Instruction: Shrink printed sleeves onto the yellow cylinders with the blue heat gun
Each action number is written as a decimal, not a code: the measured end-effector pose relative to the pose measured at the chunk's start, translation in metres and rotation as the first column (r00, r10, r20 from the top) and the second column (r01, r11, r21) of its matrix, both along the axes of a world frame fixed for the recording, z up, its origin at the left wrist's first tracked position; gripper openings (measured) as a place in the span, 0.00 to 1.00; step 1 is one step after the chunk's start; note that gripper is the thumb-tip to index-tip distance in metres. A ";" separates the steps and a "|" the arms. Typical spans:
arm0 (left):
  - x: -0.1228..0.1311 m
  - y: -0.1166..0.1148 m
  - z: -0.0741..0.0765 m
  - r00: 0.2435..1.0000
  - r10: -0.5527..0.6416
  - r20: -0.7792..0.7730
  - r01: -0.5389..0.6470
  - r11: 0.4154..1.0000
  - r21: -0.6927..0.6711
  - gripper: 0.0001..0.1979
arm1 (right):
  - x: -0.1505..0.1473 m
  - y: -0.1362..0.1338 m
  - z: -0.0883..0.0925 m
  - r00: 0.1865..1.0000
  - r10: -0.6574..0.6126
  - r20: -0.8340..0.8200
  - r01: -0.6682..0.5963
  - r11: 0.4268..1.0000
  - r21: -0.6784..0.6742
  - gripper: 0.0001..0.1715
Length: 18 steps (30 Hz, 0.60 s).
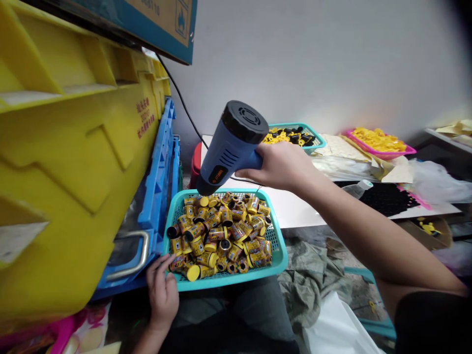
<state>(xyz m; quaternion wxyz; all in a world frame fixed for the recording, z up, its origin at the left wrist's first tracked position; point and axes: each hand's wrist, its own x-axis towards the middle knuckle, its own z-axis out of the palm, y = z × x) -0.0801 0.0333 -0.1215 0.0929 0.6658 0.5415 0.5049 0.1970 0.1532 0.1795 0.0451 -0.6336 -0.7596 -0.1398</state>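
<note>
A blue heat gun [230,147] with a black end cap is in my right hand [283,164], its fingers wrapped round the handle. Its dark nozzle points down over the far edge of a turquoise plastic basket [280,246]. Inside lie many small cylindrical containers [221,233] with printed yellow wrappers, some showing yellow lids and others dark open ends. The basket rests across my lap. My left hand [162,287] is at the basket's near left corner, fingers curled over the rim, with the thumb side toward the containers.
A yellow crate [73,172] and a blue crate [158,182] stand close on the left, below a cardboard box [162,24]. On the white table [291,206] are a turquoise basket [319,140] of yellow and black parts and a pink tray [391,155] of yellow parts. A black cord [180,96] runs behind the heat gun.
</note>
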 end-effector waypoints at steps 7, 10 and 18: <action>-0.002 -0.001 0.001 1.000 0.000 0.014 0.001 1.000 -0.031 0.18 | -0.024 0.007 0.003 0.997 0.083 -0.006 -0.083 0.996 -0.012 0.38; -0.003 -0.001 0.001 1.000 0.007 0.022 -0.006 0.999 -0.041 0.18 | -0.028 0.005 0.002 0.996 0.092 -0.011 -0.092 0.996 0.000 0.37; -0.002 -0.001 0.003 1.000 0.010 0.001 -0.010 0.999 -0.030 0.18 | -0.035 -0.001 -0.002 0.991 0.126 0.034 -0.127 0.991 0.049 0.37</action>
